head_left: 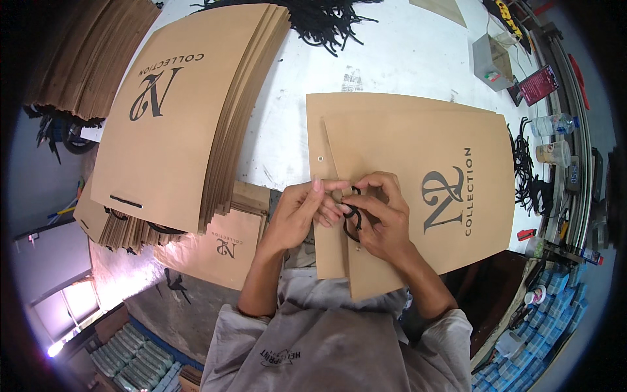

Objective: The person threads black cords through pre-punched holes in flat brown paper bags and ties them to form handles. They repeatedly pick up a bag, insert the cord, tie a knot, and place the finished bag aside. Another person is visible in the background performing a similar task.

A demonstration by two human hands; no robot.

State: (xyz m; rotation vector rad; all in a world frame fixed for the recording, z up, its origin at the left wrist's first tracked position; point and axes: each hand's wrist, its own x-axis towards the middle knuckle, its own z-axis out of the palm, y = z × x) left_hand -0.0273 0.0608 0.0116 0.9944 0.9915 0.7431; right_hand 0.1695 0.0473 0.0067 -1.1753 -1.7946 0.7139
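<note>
A large brown paper bag (pixel 405 137) lies in front of me with its punched top edge toward my hands, over another bag's brown panel (pixel 315 140). My right hand (pixel 386 219) is closed, pinching a black cord handle (pixel 353 224) that loops at the holes along this edge. My left hand (pixel 302 210) reaches to the same edge from the left. Its index finger is stretched out toward the cord and the thumb stands apart; the other fingers are half curled beside the cord, their tips partly hidden.
A thick stack of brown bags (pixel 189 85) stands on the left of the white table (pixel 405 52). Black cords (pixel 326 23) are heaped at the far edge, and more cords (pixel 526 170) lie at right. A phone (pixel 539 85), water bottle (pixel 554 124) and plastic cup (pixel 553 153) line the right edge.
</note>
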